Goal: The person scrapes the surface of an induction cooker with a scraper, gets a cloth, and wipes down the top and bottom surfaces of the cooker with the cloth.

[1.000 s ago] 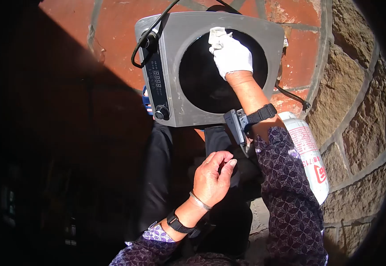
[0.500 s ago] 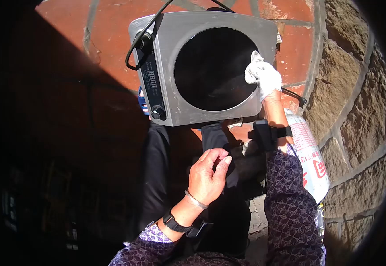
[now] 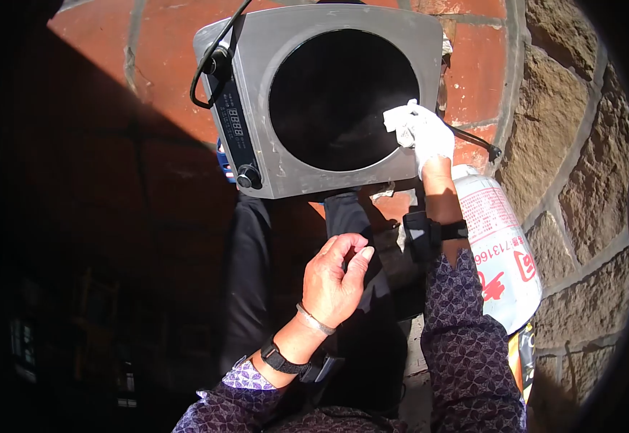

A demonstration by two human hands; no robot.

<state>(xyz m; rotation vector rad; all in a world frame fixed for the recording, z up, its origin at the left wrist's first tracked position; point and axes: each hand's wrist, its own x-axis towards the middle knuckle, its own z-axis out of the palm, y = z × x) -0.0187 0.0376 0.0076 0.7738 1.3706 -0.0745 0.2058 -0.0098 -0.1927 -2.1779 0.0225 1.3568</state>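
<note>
A silver induction cooker (image 3: 253,79) with a round black glass top (image 3: 343,101) rests near my knees, its control panel (image 3: 233,123) and two knobs on the left side. My right hand (image 3: 430,137), which looks white-gloved, is closed on a crumpled white cloth (image 3: 399,119) at the right edge of the black glass. Over my lap, my left hand (image 3: 334,278) is curled with the thumb close to the forefinger, and nothing shows in it. It stays apart from the cooker.
A black power cord (image 3: 200,76) loops over the cooker's upper left corner. Another black cable end (image 3: 491,150) lies to the right. Beside my right forearm is a white printed bag or container (image 3: 505,252). Red paving (image 3: 177,43) and a rough stone border (image 3: 549,108) surround this spot.
My right hand and the cloth have shifted slightly left and down in view. The cooker also appears a little farther up and left. The left hand keeps its curled shape.
</note>
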